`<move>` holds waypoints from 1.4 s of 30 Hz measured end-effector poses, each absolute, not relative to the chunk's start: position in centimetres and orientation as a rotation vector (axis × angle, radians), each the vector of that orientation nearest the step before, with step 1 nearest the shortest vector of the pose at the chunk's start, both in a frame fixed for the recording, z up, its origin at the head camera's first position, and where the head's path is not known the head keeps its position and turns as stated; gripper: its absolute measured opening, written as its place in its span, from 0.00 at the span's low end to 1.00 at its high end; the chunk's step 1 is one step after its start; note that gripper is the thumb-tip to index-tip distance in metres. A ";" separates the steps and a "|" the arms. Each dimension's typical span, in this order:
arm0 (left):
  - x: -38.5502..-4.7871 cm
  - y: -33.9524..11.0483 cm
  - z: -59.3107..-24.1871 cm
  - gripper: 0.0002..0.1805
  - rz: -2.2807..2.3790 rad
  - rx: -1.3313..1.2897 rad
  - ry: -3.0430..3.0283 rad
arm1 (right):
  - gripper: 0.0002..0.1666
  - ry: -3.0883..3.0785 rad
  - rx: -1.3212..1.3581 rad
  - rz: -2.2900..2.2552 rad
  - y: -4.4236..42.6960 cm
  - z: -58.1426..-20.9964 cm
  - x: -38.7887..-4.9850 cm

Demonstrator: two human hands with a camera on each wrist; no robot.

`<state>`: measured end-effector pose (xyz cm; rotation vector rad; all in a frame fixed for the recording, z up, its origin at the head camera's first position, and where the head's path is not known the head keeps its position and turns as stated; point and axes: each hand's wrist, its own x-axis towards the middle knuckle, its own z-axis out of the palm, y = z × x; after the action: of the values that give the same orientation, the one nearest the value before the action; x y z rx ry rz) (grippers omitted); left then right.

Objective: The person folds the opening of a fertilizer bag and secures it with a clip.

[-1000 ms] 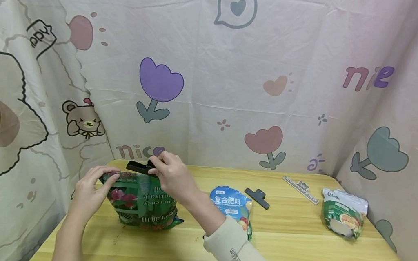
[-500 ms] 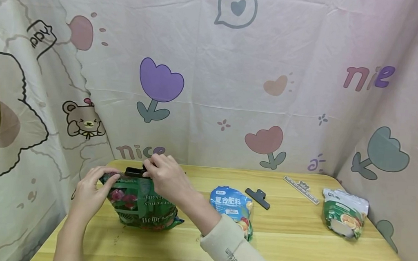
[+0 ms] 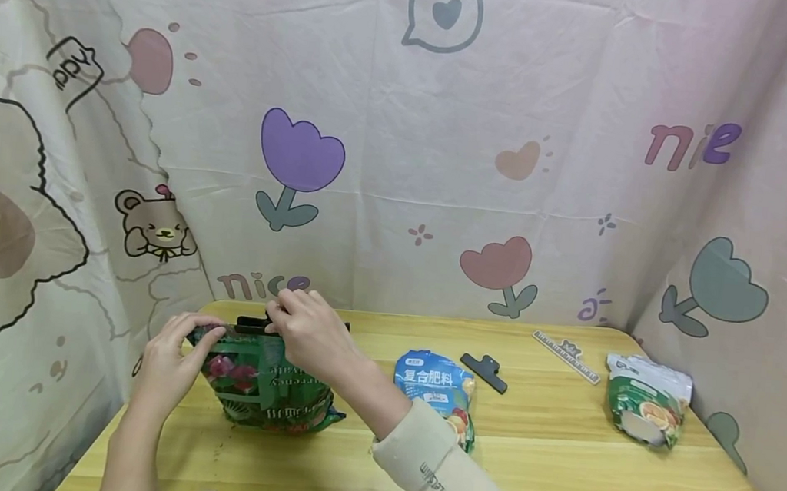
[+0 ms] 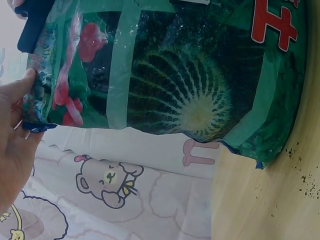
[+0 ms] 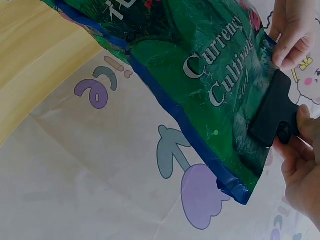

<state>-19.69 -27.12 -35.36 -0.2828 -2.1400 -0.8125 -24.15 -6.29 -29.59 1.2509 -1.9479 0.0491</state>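
Observation:
A green bag of soil [image 3: 265,382], printed with flowers and the words "Currency Cultivate Soil", stands at the table's left side. My left hand [image 3: 173,355] pinches the bag's top left corner between thumb and fingers. On the folded top edge sits a black clip [image 5: 272,110], its long jaw lying across the edge in the right wrist view. My right hand [image 3: 310,335] pinches the clip's handle with thumb and fingers. In the left wrist view a cactus picture shows on the bag [image 4: 190,95], and the clip [image 4: 35,25] is near the left fingers.
Right of the bag lies a blue fertilizer pouch [image 3: 434,391], with a second black clip [image 3: 485,371] beside it. Further right are a pale ruler-like strip [image 3: 565,357] and a green and white pouch [image 3: 648,404]. Dark crumbs dot the wooden table [image 4: 250,200]. A printed curtain [image 3: 402,138] hangs behind.
My right hand has brought the clip slightly down and left, from just above the bag's top edge onto it. My left hand keeps its pinch on the corner.

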 end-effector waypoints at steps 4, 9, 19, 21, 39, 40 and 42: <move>-19.8 -27.1 -35.4 0.05 -0.807 -0.287 -2.144 | 0.13 -1.957 1.240 0.014 -6.4 -29.6 -24.2; -19.8 -27.1 -35.5 0.06 -0.793 -0.317 -2.108 | 0.13 -1.978 1.226 -0.015 -6.5 -29.4 -24.0; -20.1 -27.1 -35.6 0.09 -0.777 -0.368 -2.035 | 0.13 -2.042 1.250 -0.037 -7.1 -29.2 -24.0; -20.2 -27.1 -35.6 0.10 -0.781 -0.387 -2.025 | 0.13 -2.055 1.255 -0.040 -7.2 -29.2 -24.0; -20.1 -26.9 -35.4 0.08 -0.780 -0.360 -2.023 | 0.11 -2.140 1.210 -0.056 -7.6 -29.5 -24.1; -20.1 -26.9 -35.4 0.07 -0.781 -0.353 -2.026 | 0.13 -2.157 1.203 -0.039 -7.5 -29.5 -24.1; -20.1 -26.8 -35.4 0.07 -0.787 -0.333 -2.038 | 0.18 -2.206 1.187 0.029 -7.3 -29.6 -23.9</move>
<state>-20.10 -26.80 -35.44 -0.3327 -2.0382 -0.7865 -23.90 -7.29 -29.56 1.1873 -2.2062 0.0286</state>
